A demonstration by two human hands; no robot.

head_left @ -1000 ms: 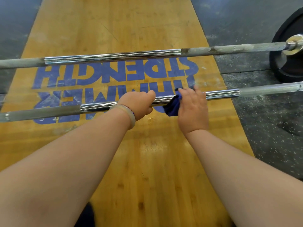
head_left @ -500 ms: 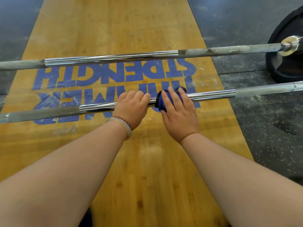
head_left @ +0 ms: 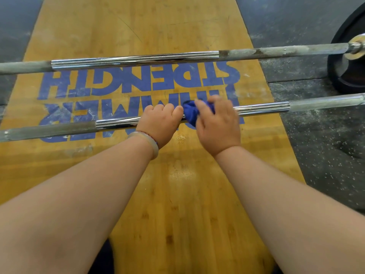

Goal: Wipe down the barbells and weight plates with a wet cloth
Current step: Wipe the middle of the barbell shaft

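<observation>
Two barbells lie across a wooden lifting platform. The near barbell runs left to right just in front of me. My left hand grips its chrome middle with the fingers curled over the bar. Right beside it, my right hand holds a blue cloth wrapped around the same bar; most of the cloth is hidden under my fingers. The far barbell lies parallel behind it, its right end running into a black weight plate.
The wooden platform carries blue upside-down lettering under the bars. Dark speckled rubber flooring flanks it on the right and on the left. The black plate stands at the right edge of view.
My right hand has slid the cloth back and forth along the near bar, first left toward my left hand, now slightly right. My left hand keeps its grip in the same spot.
</observation>
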